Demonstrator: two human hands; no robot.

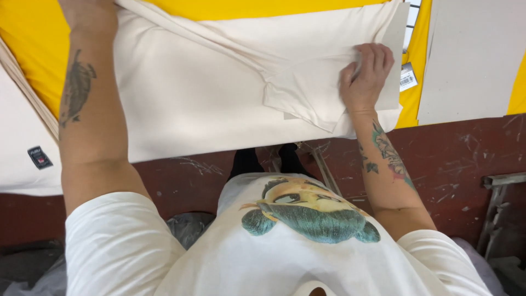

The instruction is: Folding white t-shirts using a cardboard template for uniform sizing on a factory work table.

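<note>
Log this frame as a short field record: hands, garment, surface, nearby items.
right hand: fingers pinch a folded sleeve of the cream garment
left hand: out of frame at the top; only the forearm shows, lying over the garment's left edge
garment: cream, spread flat, sleeve folded inward
surface: yellow table
nearby: grey cardboard sheet at right; white tag beside it; stacked cream fabric at left

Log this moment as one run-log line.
right hand: pressing folded sleeve of cream shirt | left hand: out of view, forearm over shirt | surface: yellow table | beside: grey cardboard sheet
</note>
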